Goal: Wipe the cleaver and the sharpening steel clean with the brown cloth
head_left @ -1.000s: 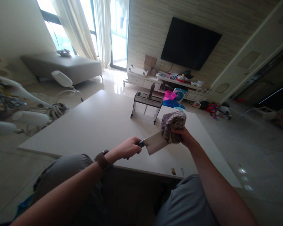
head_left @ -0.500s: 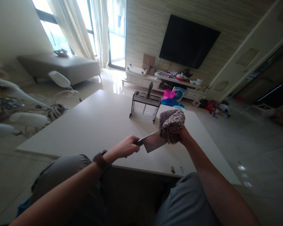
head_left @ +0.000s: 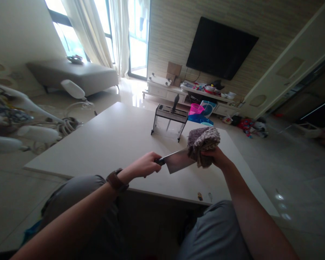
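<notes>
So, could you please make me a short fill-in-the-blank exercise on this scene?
1. The left hand grips the cleaver by its ____.
2. The cloth in the right hand hides the far end of the ____.
3. The knife holder stands on a table coloured ____.
Missing words: handle; blade; white.

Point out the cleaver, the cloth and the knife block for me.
Cleaver (head_left: 178, 161): head view, on the blade.
Cloth (head_left: 202, 142): head view, on its bunched middle.
Knife block (head_left: 162, 126): head view, on its clear front.
</notes>
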A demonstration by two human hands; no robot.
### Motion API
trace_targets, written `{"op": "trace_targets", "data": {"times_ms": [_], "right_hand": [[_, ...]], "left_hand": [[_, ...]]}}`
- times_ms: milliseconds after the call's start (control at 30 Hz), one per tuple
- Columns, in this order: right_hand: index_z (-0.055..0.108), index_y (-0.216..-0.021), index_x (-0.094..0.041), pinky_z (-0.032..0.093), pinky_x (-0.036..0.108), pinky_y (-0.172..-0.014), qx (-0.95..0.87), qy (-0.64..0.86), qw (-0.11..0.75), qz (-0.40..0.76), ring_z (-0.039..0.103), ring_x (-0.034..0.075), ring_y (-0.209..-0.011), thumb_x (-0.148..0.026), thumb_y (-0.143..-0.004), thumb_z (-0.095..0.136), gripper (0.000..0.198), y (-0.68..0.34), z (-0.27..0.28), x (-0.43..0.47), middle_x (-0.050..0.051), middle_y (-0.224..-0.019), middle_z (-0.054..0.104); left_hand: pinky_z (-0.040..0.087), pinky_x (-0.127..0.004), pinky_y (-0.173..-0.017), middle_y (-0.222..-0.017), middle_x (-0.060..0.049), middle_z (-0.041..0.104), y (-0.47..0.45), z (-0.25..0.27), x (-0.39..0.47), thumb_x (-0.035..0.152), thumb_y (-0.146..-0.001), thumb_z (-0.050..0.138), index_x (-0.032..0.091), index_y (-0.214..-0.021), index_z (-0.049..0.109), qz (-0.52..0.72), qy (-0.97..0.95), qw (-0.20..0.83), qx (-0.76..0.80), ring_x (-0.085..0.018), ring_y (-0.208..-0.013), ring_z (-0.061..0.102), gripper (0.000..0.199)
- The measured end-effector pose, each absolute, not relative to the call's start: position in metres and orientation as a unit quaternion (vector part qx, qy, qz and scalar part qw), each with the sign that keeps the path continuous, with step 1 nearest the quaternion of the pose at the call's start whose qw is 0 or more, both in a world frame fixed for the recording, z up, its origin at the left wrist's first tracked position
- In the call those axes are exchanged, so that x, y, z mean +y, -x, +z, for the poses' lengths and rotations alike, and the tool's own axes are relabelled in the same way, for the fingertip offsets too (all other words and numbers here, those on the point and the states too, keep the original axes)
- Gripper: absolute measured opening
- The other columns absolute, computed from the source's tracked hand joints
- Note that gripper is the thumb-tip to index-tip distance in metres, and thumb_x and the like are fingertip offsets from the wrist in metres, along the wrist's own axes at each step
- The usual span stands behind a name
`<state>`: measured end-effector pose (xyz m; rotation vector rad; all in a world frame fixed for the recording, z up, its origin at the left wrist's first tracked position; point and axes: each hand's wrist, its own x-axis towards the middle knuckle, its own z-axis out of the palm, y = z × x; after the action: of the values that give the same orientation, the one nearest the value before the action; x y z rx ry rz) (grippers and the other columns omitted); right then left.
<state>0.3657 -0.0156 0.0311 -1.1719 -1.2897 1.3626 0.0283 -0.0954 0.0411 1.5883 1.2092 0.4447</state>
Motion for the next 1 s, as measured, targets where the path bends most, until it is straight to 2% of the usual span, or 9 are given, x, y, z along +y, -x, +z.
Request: {"op": "trace_targets", "data": {"times_ms": [67,133,367,433,533,633,733,1000], "right_hand": [[0.078,-0.095,-0.02,0.058,0.052,-0.097,-0.57,0.479,0.399,0.535,0.075,0.034,-0.099,-0.021,-0.043,0.098,0.056,-0.365,0.029,-0.018,0.008,-0.1,0.081],[0.078,-0.098,-0.021,0.057,0.052,-0.098,-0.586,0.483,0.391,0.521,0.074,0.035,-0.101,-0.02,-0.041,0.098,0.061,-0.361,0.027,-0.02,0.008,-0.101,0.081],[0.076,-0.094,-0.02,0.063,0.049,-0.083,-0.468,0.463,0.527,0.538,0.076,0.034,-0.089,-0.017,-0.042,0.095,0.056,-0.342,0.031,-0.016,0.006,-0.094,0.082],[0.076,-0.093,-0.02,0.064,0.048,-0.082,-0.425,0.448,0.57,0.542,0.077,0.032,-0.087,-0.018,-0.046,0.093,0.051,-0.341,0.033,-0.013,0.006,-0.095,0.082],[0.075,-0.095,-0.023,0.065,0.045,-0.085,-0.363,0.423,0.614,0.559,0.078,0.028,-0.087,-0.027,-0.056,0.091,0.043,-0.341,0.034,-0.009,0.004,-0.095,0.082],[0.073,-0.1,-0.024,0.064,0.043,-0.088,-0.361,0.41,0.612,0.572,0.078,0.026,-0.092,-0.032,-0.061,0.09,0.042,-0.343,0.035,-0.009,0.002,-0.098,0.082],[0.073,-0.098,-0.025,0.065,0.042,-0.088,-0.377,0.41,0.61,0.564,0.078,0.026,-0.094,-0.027,-0.058,0.091,0.044,-0.336,0.034,-0.014,0.001,-0.1,0.082],[0.075,-0.092,-0.022,0.067,0.039,-0.078,-0.317,0.41,0.592,0.617,0.078,0.025,-0.082,-0.025,-0.056,0.092,0.04,-0.27,0.02,-0.045,0.002,-0.095,0.082]], "left_hand": [[0.038,-0.024,-0.033,-0.054,0.004,0.046,-0.027,0.044,-0.095,0.022,-0.066,0.056,0.018,-0.076,0.062,0.17,-0.67,0.516,0.505,-0.012,-0.04,0.044,0.012],[0.038,-0.024,-0.033,-0.053,0.004,0.046,-0.027,0.044,-0.096,0.022,-0.066,0.055,0.018,-0.074,0.061,0.159,-0.672,0.511,0.512,-0.012,-0.039,0.044,0.011],[0.038,-0.022,-0.032,-0.052,0.005,0.046,-0.039,0.03,-0.098,0.022,-0.064,0.055,0.018,-0.075,0.06,0.206,-0.638,0.548,0.501,-0.011,-0.039,0.046,0.012],[0.037,-0.021,-0.031,-0.051,0.006,0.046,-0.043,0.026,-0.1,0.021,-0.064,0.055,0.018,-0.076,0.06,0.22,-0.619,0.568,0.496,-0.011,-0.037,0.045,0.013],[0.036,-0.021,-0.03,-0.048,0.007,0.044,-0.05,0.022,-0.102,0.02,-0.062,0.055,0.018,-0.075,0.059,0.251,-0.588,0.592,0.491,-0.01,-0.036,0.042,0.013],[0.037,-0.021,-0.031,-0.047,0.007,0.045,-0.057,0.016,-0.104,0.019,-0.061,0.056,0.019,-0.072,0.055,0.305,-0.551,0.605,0.487,-0.009,-0.035,0.041,0.01],[0.035,-0.021,-0.029,-0.045,0.008,0.044,-0.062,0.01,-0.103,0.019,-0.062,0.057,0.02,-0.069,0.05,0.35,-0.52,0.626,0.465,-0.008,-0.033,0.039,0.01],[0.033,-0.02,-0.027,-0.041,0.01,0.043,-0.077,-0.002,-0.109,0.019,-0.061,0.056,0.022,-0.072,0.046,0.393,-0.469,0.661,0.434,-0.009,-0.029,0.036,0.016]]}}
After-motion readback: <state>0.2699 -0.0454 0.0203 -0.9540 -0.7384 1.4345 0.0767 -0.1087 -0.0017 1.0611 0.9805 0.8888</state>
